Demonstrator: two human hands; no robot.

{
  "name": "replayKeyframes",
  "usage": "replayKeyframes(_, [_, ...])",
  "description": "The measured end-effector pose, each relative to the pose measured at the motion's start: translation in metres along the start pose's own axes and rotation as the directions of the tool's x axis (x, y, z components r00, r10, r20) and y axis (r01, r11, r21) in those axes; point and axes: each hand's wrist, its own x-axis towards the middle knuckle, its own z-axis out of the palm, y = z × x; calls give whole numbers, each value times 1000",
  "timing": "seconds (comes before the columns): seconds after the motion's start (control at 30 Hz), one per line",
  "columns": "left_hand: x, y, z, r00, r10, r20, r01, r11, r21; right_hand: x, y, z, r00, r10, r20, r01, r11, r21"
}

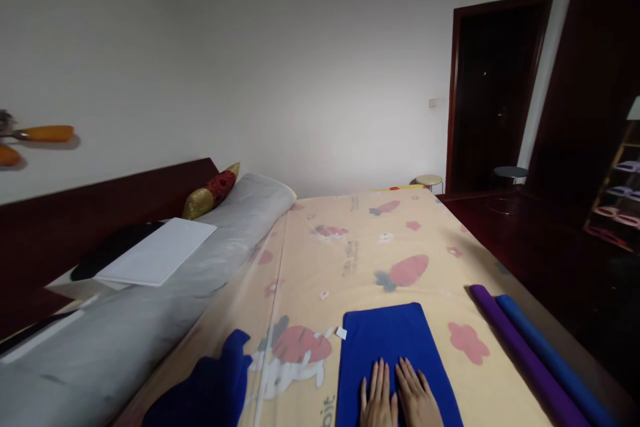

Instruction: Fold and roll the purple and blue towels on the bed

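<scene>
A flat blue folded cloth [385, 333] lies on the bed, with a small white tag [341, 333] sticking out at its left edge. My left hand [379, 397] rests palm down on the cloth, fingers stretched out. Beside it, my right hand [417, 393] also lies flat on the cloth, its fingers extended and close to the left hand. The wrists are cut off by the bottom of the view. To the left, a crumpled dark blue cloth [205, 387] sits on the patterned sheet.
The sheet [325, 267] has rabbit and carrot prints. Purple [520, 353] and blue [550, 353] rolls lie along the right edge. A grey bolster [165, 320] bears a white board [160, 253] at left. Stools [429, 180] and a shoe rack [615, 187] stand beyond.
</scene>
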Motion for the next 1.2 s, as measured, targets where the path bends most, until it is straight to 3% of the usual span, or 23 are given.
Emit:
replayKeyframes(0.23, [68,-2,-18,999,35,22,-36,998,44,54,10,-13,1000,-26,-13,26,1000,8])
replayKeyframes(0.33, [99,-24,-30,998,-69,14,67,995,69,81,29,-31,1000,-7,-30,7,1000,-8])
replayKeyframes(0.47, [126,-68,-48,962,-273,-20,273,950,153,106,69,-54,989,118,-84,-124,990,-67])
replayKeyframes(0.63, [128,-89,-49,958,-285,-29,285,941,182,106,91,-56,989,103,-106,-114,988,-102])
replayKeyframes(0.83, [135,-85,-58,955,-294,43,281,940,192,113,89,-52,989,135,-62,-141,985,-103])
replayKeyframes(1.0, [149,-54,-76,967,-248,64,235,957,169,131,44,-52,970,233,-72,-240,964,-116])
replayKeyframes(1.1, [130,-18,-65,992,-103,79,99,994,49,112,5,-40,980,183,-74,-190,976,-103])
replayKeyframes(1.2, [85,3,-46,993,33,115,-29,999,-36,70,-12,-18,990,131,-58,-136,987,-81])
